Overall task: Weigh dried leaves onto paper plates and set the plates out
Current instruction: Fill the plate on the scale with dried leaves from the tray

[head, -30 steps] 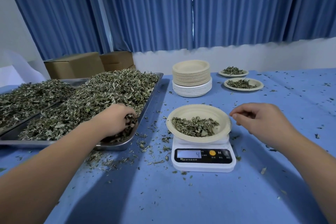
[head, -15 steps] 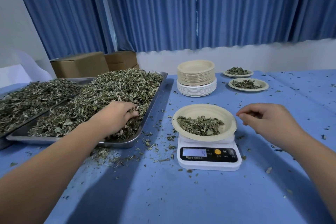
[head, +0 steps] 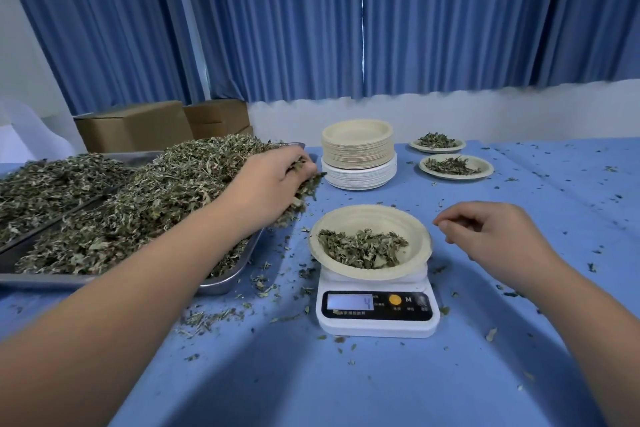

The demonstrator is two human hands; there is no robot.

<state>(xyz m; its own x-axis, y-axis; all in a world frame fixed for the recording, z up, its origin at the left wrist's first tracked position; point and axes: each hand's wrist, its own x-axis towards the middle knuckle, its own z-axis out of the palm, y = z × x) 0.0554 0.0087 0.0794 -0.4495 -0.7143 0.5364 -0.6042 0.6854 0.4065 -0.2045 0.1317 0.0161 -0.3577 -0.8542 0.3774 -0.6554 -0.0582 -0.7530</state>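
Head view: left hand [head: 273,180] clutches a fistful of dried leaves [head: 308,184] over the near tray [head: 221,282], at its right edge, up and left of the plate [head: 367,217] on the scale [head: 377,319]. Right hand [head: 491,236] hovers just right of that plate, fingers loosely curled, nothing seen in them. Count: two heaped trays, one scale, one plate on it, two filled plates [head: 485,168] behind, one stack [head: 358,152] of spares.

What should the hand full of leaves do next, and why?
Probably carry them over and sprinkle some onto the plate on the scale. The left hand grips a clump of dried leaves at the edge of the tray, the plate holds only a thin layer, and the display seems to read just 4.
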